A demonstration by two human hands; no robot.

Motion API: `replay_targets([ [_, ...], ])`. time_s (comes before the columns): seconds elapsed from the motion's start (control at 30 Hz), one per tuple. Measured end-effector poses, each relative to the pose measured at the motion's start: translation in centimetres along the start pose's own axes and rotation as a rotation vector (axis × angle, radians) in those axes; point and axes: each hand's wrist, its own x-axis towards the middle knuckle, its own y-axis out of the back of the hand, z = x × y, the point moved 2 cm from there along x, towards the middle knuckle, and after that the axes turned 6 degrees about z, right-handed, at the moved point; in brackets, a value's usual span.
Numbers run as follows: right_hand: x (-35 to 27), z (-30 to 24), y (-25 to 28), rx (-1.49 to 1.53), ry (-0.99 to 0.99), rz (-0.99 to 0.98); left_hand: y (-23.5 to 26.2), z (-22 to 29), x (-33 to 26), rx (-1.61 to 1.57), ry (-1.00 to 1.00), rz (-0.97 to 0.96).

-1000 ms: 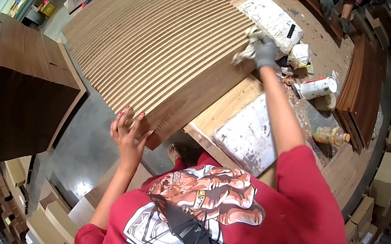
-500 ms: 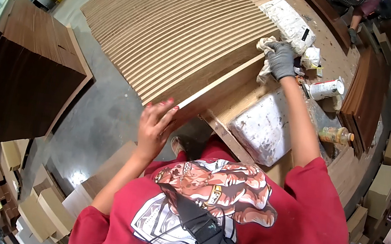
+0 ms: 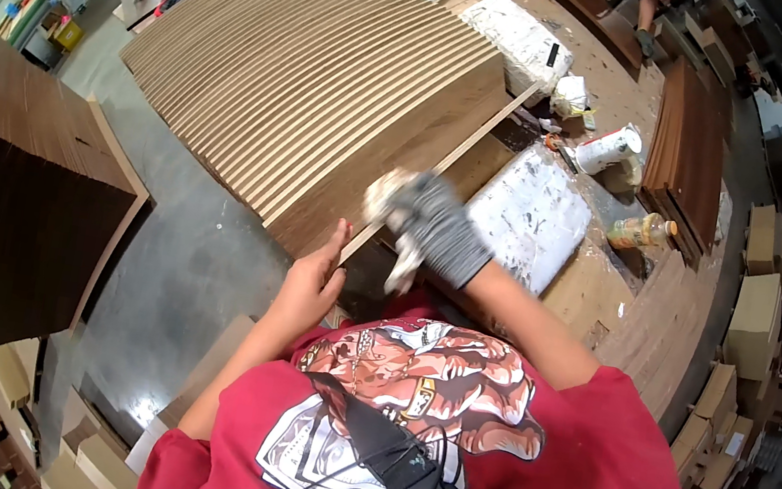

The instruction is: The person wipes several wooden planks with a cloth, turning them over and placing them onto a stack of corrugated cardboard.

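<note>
My right hand, in a grey knit glove and smeared by motion, is closed round a crumpled cream rag. The rag lies against the narrow pale edge of a wooden board. My bare left hand grips that board's near end, fingers on one side and thumb on the other. Beyond the board lies a large stack of brown wooden boards, their pale edges stepped like a fan. The part of the board under the rag and glove is hidden.
Right of the board sits a paint-spotted white block; another white bundle lies farther off. A white canister and a bottle stand on the bench. Dark panels are stacked at left. A co-worker's gloved hand shows far right.
My right hand has drawn the rag along the board's edge, from its far end toward me and my left hand. My left hand stays at the near end. The whole view has shifted somewhat.
</note>
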Motion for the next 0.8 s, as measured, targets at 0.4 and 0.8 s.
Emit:
replay_targets([
  [0.4,3.3,13.2,8.6,-1.136,-0.174,-0.376,-3.4,1.2,0.6,0.321,0.055,-0.549],
  [0.8,14.4,20.3,25.4,-1.222,-0.18,0.028,-7.2,0.8,3.7,0.724,0.252,-0.521],
])
